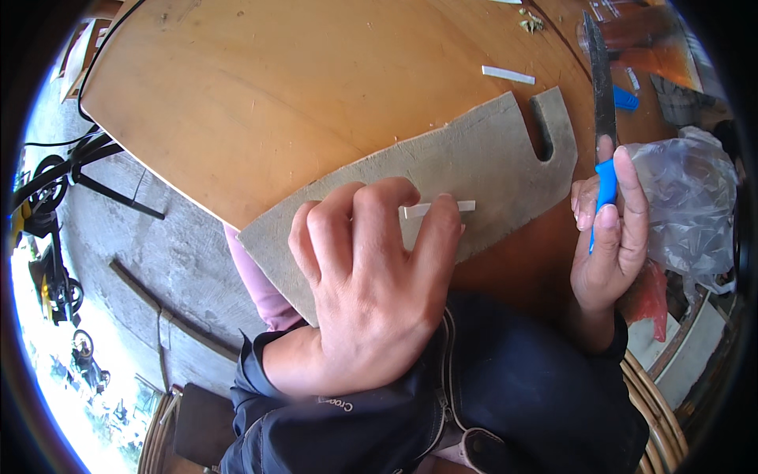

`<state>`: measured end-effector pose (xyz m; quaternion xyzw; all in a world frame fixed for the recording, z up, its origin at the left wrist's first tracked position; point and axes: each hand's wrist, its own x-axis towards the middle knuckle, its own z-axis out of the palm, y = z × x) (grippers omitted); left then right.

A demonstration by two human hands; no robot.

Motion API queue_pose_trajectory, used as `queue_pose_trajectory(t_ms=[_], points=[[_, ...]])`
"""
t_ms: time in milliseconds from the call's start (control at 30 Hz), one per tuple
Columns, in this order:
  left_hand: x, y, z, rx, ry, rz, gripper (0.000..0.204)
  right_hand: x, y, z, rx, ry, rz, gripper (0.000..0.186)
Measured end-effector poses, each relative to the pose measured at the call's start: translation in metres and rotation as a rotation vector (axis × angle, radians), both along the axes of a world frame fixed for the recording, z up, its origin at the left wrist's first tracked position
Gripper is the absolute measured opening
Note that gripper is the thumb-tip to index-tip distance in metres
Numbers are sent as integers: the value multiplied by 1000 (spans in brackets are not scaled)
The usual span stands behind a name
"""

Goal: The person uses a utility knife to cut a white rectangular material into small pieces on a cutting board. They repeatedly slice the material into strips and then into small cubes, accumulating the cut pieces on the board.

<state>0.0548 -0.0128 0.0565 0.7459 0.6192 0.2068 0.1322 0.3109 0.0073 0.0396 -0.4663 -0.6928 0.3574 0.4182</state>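
Note:
A flat grey-brown board with a slot near its right end lies across the front of the wooden table. My left hand is over it, fingers curled and apart. A short white strip shows on either side of my left thumb, near the index fingertip; whether the fingers touch it is unclear. Off the board's right end, my right hand grips a knife by its blue handle. The dark blade points up and away, with one fingertip against its base.
Beyond the board another white strip lies on the table, with small greenish scraps farther back. A blue plastic piece sits past the knife. At the right is a clear plastic bag, near a red one.

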Motion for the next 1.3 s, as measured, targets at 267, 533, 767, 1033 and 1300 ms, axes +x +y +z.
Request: queue_pose_trajectory(t_ms=[267,533,767,1033,1300], points=[[9,-6,-3,51,29,32,22,-22,-5,15,-271,268,46,78],[8,-24,-11,149,37,-13,39,-22,-22,30,-626,346,13,40],[13,-33,-14,141,130,-36,51,-34,-34,37,-487,-168,104,35],[17,-35,-19,168,120,-11,51,-39,-31,36,-197,-365,138,46],[23,-34,-20,217,113,0,45,-37,-9,51,-94,-607,324,50]])
